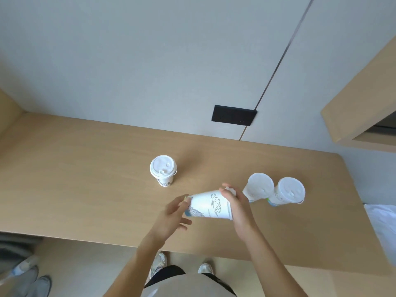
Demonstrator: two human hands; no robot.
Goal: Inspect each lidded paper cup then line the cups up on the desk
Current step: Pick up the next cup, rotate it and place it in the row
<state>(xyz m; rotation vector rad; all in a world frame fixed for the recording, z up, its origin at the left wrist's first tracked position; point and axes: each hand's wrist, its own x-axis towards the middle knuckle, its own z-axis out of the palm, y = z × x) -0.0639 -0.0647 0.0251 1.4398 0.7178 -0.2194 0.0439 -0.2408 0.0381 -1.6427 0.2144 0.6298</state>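
Note:
A white paper cup with a blue wave print (209, 205) is held sideways above the desk (85, 179), its base to the left and its lid end to the right. My right hand (236, 205) wraps the lid end. My left hand (173, 213) touches the base with its fingertips, fingers spread. One lidded cup (163, 169) stands upright alone to the left, further back. Two more lidded cups (259, 186) (288, 190) stand side by side to the right of my hands.
The light wooden desk runs against a grey wall with a black socket plate (233, 115). A wooden shelf (362, 99) juts out at the upper right. White cloth (383, 224) lies at the desk's right end. Another person's shoes (32, 281) show at bottom left.

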